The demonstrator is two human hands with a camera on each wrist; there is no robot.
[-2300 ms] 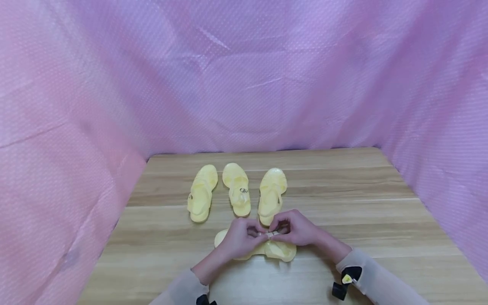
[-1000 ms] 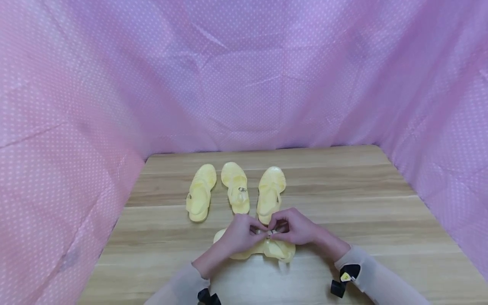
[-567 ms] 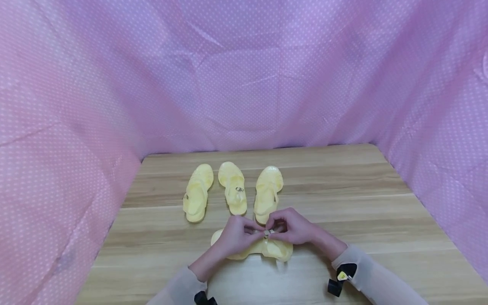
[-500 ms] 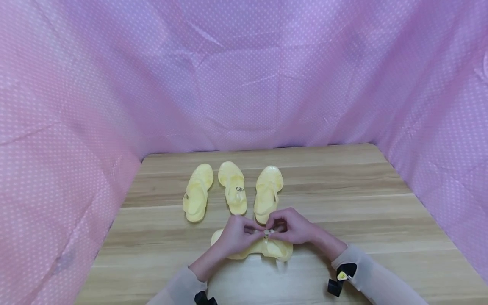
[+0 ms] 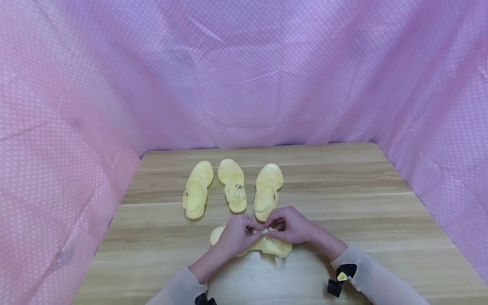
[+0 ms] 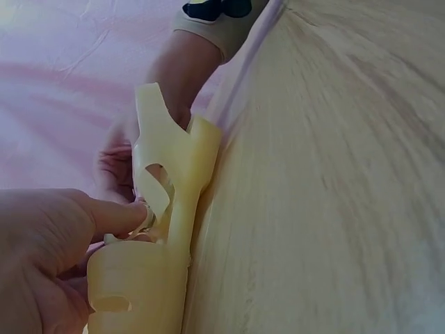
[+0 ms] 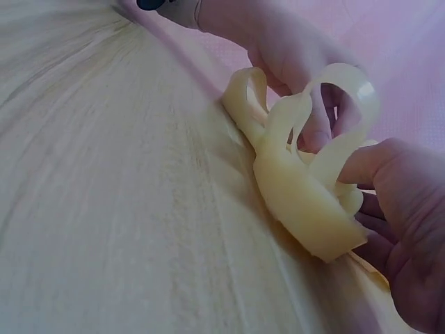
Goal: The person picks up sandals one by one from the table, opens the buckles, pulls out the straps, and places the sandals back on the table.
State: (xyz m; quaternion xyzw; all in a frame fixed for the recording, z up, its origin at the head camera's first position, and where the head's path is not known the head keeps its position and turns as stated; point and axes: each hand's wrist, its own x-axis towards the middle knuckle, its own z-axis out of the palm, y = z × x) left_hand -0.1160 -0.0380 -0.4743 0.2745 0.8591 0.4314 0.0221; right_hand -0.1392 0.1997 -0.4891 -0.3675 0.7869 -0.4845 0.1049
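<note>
A pale yellow jelly sandal [image 5: 277,248] lies crosswise near the front of the table, sole down. My left hand [image 5: 235,235] pinches its ankle strap [image 5: 265,230] between thumb and fingers. From the other side my right hand [image 5: 292,224] pinches the same strap, its fingertips close to the left ones. In the left wrist view, a small metallic piece, seemingly the buckle [image 6: 149,217], shows at the left thumb tip. A looped yellow band of the sandal [image 7: 299,188] stands up between the hands in the right wrist view. Fingers partly cover the strap's fastening.
Behind the hands stand three more yellow sandals in a row: a left one [image 5: 197,190], a middle one [image 5: 231,184] with a dark mark, and a right one [image 5: 267,188] just beyond the fingertips. The wooden table [image 5: 362,203] meets a pink dotted sheet [image 5: 244,84] at the back.
Both hands stay at the strap, with small fingertip shifts. The piece between them now lies flatter than half a second ago. The three other sandals keep their places; the head view shifts slightly.
</note>
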